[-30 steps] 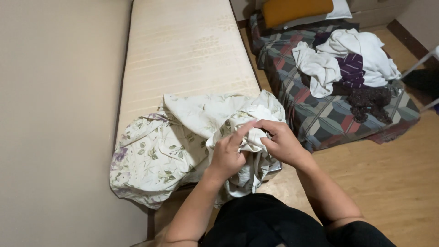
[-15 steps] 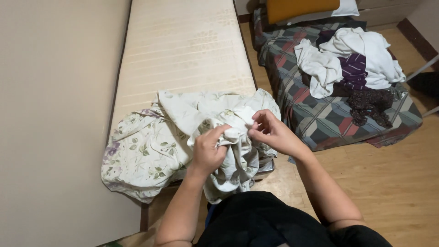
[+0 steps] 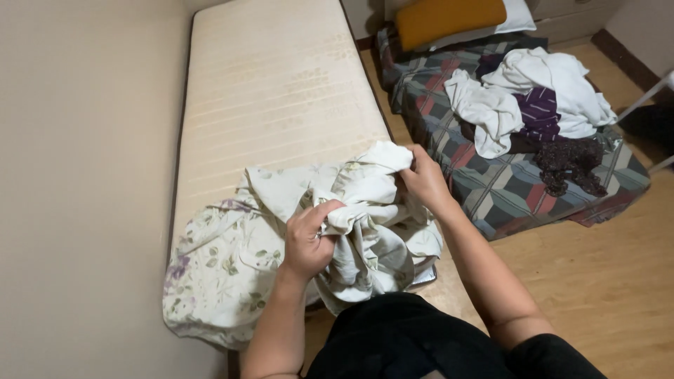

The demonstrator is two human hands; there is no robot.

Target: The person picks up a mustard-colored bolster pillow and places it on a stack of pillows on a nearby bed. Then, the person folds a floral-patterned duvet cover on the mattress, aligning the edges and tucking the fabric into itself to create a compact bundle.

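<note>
Since the earlier frame, both hands had drawn apart along the crumpled cream floral cotton sheet (image 3: pixel 295 231). It lay bunched at the near end of the bare cream mattress (image 3: pixel 281 91). Left hand (image 3: pixel 307 240) clenched a fold near its middle; right hand (image 3: pixel 423 179) pinched its far-right edge. Right of the mattress, a patchwork quilt (image 3: pixel 491 196) carried loose clothes (image 3: pixel 533 98).

Bare mattress (image 3: pixel 281 91), clothes pile (image 3: pixel 533 105), orange pillow (image 3: pixel 449 17)
</note>
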